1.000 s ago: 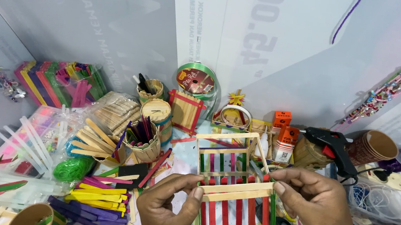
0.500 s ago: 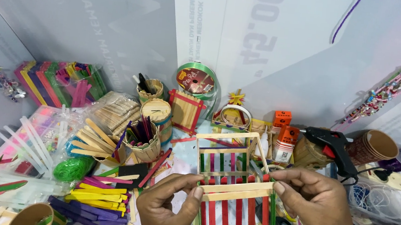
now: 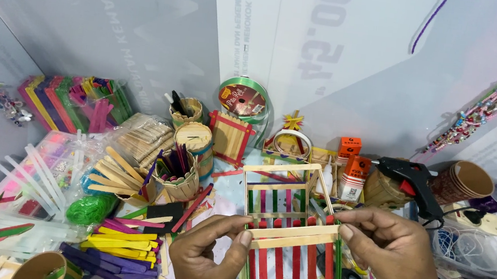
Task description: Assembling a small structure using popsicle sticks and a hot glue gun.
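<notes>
Lower centre of frame: your left hand (image 3: 202, 261) and right hand (image 3: 393, 259) pinch the two ends of a pair of plain wooden craft sticks (image 3: 293, 236), laid across the open box frame of red, green and plain sticks (image 3: 286, 248). Judged light, stiff, fragile at the glued joints; hold by the stick ends only.

Grey plastic sheeting (image 3: 119, 27) backdrop, evenly lit.
</notes>
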